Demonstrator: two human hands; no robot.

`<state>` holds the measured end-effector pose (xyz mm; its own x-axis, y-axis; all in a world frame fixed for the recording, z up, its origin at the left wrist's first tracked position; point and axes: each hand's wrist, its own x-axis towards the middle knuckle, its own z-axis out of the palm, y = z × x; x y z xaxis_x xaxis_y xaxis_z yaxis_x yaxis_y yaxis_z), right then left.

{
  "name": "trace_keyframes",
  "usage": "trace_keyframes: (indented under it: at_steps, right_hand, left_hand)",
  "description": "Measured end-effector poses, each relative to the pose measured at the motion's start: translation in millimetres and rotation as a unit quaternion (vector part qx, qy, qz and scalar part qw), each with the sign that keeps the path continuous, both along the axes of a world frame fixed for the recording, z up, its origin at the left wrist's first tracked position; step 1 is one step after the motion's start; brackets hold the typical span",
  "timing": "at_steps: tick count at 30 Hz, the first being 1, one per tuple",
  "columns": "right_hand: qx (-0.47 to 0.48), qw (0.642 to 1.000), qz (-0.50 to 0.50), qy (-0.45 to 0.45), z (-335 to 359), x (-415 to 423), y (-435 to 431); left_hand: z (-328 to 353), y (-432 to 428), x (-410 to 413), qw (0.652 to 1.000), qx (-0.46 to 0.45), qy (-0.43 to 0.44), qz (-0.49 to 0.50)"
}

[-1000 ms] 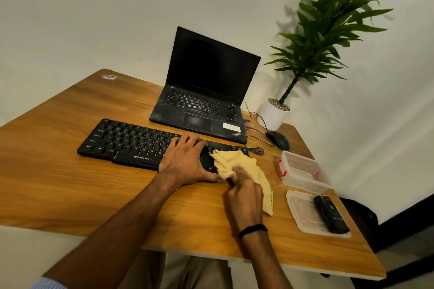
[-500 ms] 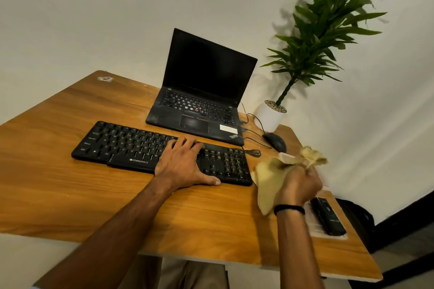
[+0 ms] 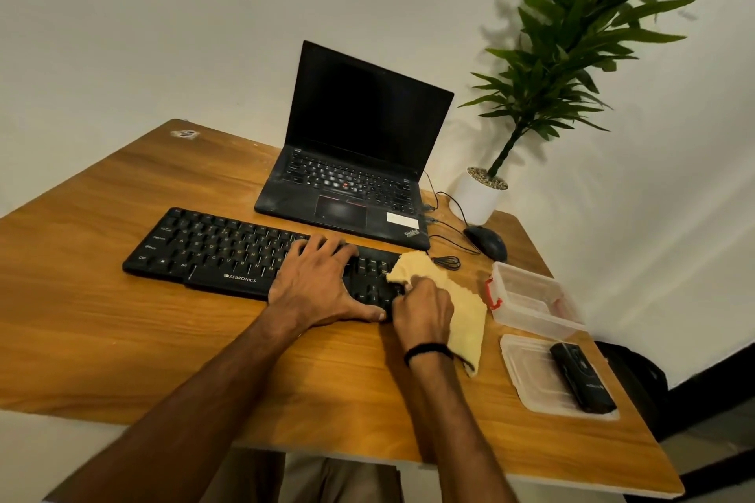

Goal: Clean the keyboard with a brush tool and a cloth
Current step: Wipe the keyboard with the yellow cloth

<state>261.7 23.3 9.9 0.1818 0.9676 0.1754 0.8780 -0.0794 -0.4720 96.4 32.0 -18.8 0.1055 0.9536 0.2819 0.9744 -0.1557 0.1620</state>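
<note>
Keyboard (image 3: 220, 253) is partly hidden under the left hand (image 3: 318, 282), fingers spread, and the cloth (image 3: 465, 310) the right hand (image 3: 425, 306) pinches.

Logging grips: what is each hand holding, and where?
The right hand grips the yellow cloth near its middle, over the keyboard. The left hand holds nothing, resting flat on the keys.

The right hand (image 3: 423, 308), lifted off to the side half a second ago, is now back down and presses the yellow cloth (image 3: 461, 306) on the keyboard's (image 3: 228, 253) right end.
</note>
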Motion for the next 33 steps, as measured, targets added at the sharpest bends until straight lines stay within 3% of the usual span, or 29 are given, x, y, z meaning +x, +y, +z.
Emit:
trace_keyframes:
  at_steps: [4, 8, 14, 17, 21, 24, 28, 33]
  right_hand:
    - [0.024, 0.998, 0.028, -0.041, -16.0, -0.1, -13.6]
    - [0.012, 1.0, 0.005, 0.021, 2.7, -5.6, 30.6]
    - [-0.015, 0.988, 0.156, 0.009, 9.2, -10.6, 30.8]
    - [-0.003, 0.995, 0.098, 0.008, 14.5, 6.1, 42.7]
    - [-0.002, 0.99, 0.133, -0.037, 8.2, 3.5, 36.1]
    - [-0.007, 0.996, 0.081, -0.039, 15.7, 21.7, 43.8]
    - [-0.004, 0.987, 0.135, -0.09, 11.7, 22.3, 35.6]
    - [0.014, 0.997, 0.058, -0.053, 6.4, 24.9, 42.8]
  left_hand:
    - [-0.7, 1.0, 1.2, 1.0, 0.001, 0.003, 0.0]
    - [1.1, -1.4, 2.5, 1.0, -0.004, 0.002, -0.005]
    - [1.6, -1.4, 2.8, 1.0, 0.004, -0.012, 0.001]
    - [2.6, -1.4, 2.8, 1.0, 0.001, -0.011, 0.009]
    - [1.8, -3.4, 3.7, 1.0, 0.005, -0.017, 0.008]
    - [2.0, -3.6, 3.1, 1.0, 0.005, -0.018, 0.01]
    - [2.1, -3.4, 3.2, 1.0, 0.001, -0.025, 0.012]
    - [1.8, -4.4, 2.8, 1.0, 0.0, -0.024, 0.01]
